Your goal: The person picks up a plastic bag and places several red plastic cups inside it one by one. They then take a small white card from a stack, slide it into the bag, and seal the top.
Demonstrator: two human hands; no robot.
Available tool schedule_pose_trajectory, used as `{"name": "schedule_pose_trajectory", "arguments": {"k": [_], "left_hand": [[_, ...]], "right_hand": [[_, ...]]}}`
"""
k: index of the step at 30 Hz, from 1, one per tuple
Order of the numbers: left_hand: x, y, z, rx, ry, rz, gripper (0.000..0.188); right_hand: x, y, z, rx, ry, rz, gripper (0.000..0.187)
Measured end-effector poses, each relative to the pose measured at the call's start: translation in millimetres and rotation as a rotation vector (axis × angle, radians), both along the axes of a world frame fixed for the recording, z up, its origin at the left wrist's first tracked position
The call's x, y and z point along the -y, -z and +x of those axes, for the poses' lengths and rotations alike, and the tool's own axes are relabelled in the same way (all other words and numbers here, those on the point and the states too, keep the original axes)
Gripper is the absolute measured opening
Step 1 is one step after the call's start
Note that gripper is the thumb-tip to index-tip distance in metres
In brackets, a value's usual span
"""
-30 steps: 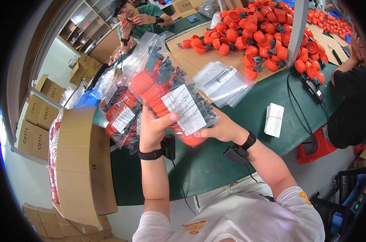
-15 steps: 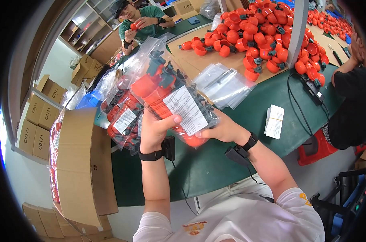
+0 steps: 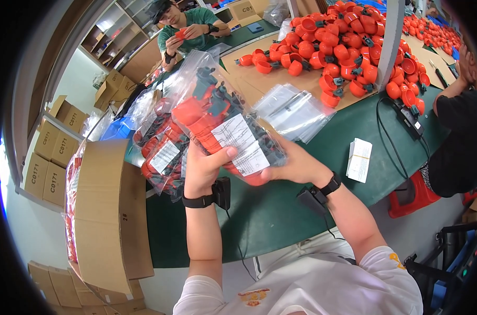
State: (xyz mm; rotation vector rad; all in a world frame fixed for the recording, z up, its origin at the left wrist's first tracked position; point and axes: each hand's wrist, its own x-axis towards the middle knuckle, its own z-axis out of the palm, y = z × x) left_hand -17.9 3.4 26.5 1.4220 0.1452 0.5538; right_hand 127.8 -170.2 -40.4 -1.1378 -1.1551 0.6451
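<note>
A clear plastic bag point(image 3: 194, 113) packed with red cups and dark grey clips is held up over the green table, tilted, with a white printed label point(image 3: 240, 144) on its front. My left hand point(image 3: 204, 168) grips its lower left side, thumb lying across the front. On the lower right side, my right hand point(image 3: 296, 163) holds the same bag, its thumb near the label's lower corner; its other fingers are hidden behind. Just left of it, another filled bag point(image 3: 162, 152) with a label lies on the table.
Flat empty plastic bags point(image 3: 293, 113) lie beyond my hands, near a large pile of red cups point(image 3: 348, 47). A banded stack of labels point(image 3: 358, 160) rests to the right. An open cardboard box point(image 3: 99, 210) stands at left. Across the table a person point(image 3: 188, 31) handles a red part.
The held bag has shifted very slightly, and its lower end looks a little more tucked between my hands. The person opposite has lowered their head and moved their hands.
</note>
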Motion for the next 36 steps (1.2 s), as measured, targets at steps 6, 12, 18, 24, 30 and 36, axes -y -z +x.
{"name": "schedule_pose_trajectory", "arguments": {"k": [6, 12, 18, 24, 30, 36], "left_hand": [[16, -2, 12, -0.039, 0.017, 0.129, 0.092], [14, 1, 16, -0.089, 0.074, 0.173, 0.091], [19, 0, 16, -0.095, 0.053, 0.153, 0.094], [15, 9, 15, -0.119, 0.045, 0.181, 0.097], [20, 9, 18, -0.083, 0.035, 0.135, 0.098], [13, 8, 19, -0.023, -0.003, 0.01, 0.09]], "right_hand": [[0, 0, 26, -0.112, 0.226, 0.214, 0.045], [7, -14, 20, -0.008, 0.372, 0.153, 0.026], [7, -12, 20, 0.054, 0.448, 0.153, 0.022], [5, -9, 20, 0.102, 0.517, 0.177, 0.022], [5, -7, 21, 0.064, 0.507, 0.109, 0.026], [0, -6, 24, -0.361, 0.259, 0.232, 0.032]]}}
